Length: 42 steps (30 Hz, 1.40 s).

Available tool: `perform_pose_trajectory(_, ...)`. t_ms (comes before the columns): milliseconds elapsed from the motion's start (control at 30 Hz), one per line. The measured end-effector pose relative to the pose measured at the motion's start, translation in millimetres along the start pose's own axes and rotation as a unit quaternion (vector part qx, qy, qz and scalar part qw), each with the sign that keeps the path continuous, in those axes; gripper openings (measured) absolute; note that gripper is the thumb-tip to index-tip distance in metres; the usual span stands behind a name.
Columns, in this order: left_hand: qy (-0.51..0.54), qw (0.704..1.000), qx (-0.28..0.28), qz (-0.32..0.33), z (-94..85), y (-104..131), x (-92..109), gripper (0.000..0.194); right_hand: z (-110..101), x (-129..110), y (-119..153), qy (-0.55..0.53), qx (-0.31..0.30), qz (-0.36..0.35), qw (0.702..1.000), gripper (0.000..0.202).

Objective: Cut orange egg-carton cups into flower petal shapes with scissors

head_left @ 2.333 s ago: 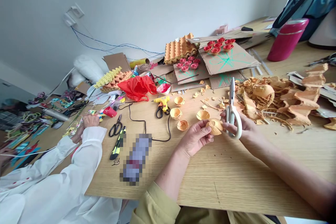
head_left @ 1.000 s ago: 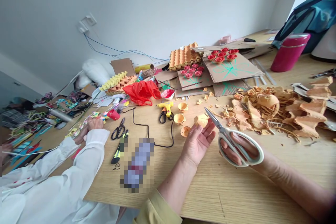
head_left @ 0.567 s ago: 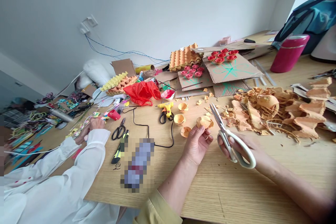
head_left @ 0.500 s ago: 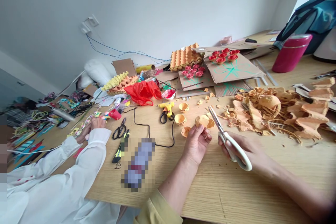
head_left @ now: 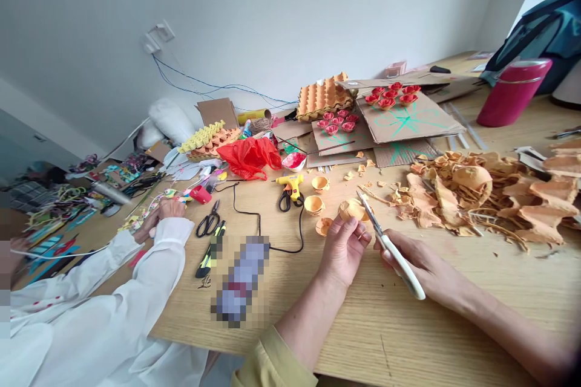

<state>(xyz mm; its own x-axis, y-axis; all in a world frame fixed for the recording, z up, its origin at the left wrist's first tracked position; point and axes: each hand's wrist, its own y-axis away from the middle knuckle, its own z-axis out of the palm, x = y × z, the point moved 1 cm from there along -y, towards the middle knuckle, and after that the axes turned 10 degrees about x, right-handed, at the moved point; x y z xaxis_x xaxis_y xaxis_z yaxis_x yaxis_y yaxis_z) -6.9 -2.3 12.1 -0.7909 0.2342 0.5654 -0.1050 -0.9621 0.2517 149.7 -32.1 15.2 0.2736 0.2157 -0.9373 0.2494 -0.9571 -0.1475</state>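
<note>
Left hand (head_left: 344,248): clamped on cup (head_left: 350,209), thumb on near side; held up above desk (head_left: 408,338), in front of body, just beside right hand

Right hand (head_left: 411,252): clamped on scissors (head_left: 403,267), white handles in grip, blades slanting up and left to right side of cup; too edge-on to tell blades apart or together, or touching rim versus merely in front of it

Progress, judged from layout only: partway, apparently at trimming of cup

Done, by look: three spots of loose cups (head_left: 314,205) cut out and set on desk near glue gun (head_left: 290,181), plain orange; red flowers (head_left: 387,103) shaped and coloured, grouped on upper cardboard (head_left: 424,127); second group, pink flowers (head_left: 348,127), on lower cardboard (head_left: 331,143)

Left, by look: cup in hand, uncoloured, final edge not readable; loose cups without colour; egg tray (head_left: 323,98) at back, by wall, largely whole

Waste: heap of scraps (head_left: 447,205) to right of scissors, mixed with larger tray pieces (head_left: 549,217); probably much cutting behind it

Near glue gun: dish (head_left: 294,161) with red inside, likely paint, beside red bag (head_left: 254,157)
</note>
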Motion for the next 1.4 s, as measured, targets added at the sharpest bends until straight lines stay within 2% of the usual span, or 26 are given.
perform_pose_trajectory(167, -0.006, 1.0, -0.01, 0.009, 2.2, 3, 0, 0.028, 0, 1, 1, 0.019, -0.014, -0.004, 1.0, 0.02)
perform_pose_trajectory(367, -0.045, 0.999, 0.003, 0.015, 7.1, 6, 1, 0.034, 0, 2, 1, 0.046, -0.037, -0.01, 0.998, 0.024)
perform_pose_trajectory(633, -0.085, 0.996, -0.013, 0.028, 7.3, 7, 0, 0.026, -1, -2, 1, 0.043, -0.039, -0.042, 0.997, 0.031)
perform_pose_trajectory(867, -0.099, 0.995, 0.01, 0.027, 5.6, 5, -2, 0.027, -2, 8, 1, 0.111, -0.02, -0.052, 0.992, 0.024)
perform_pose_trajectory(1133, -0.038, 0.999, 0.0, -0.014, 3.4, 5, -3, 0.025, -4, 0, -3, 0.209, 0.017, -0.105, 0.972, 0.016)
perform_pose_trajectory(1233, -0.067, 0.998, -0.004, -0.004, 4.8, 4, -1, 0.027, -5, -1, -1, 0.199, 0.015, -0.103, 0.974, 0.017)
perform_pose_trajectory(1400, -0.11, 0.994, -0.023, 0.003, 7.9, 5, 1, 0.028, -6, -2, 2, 0.11, -0.019, -0.098, 0.989, 0.022)
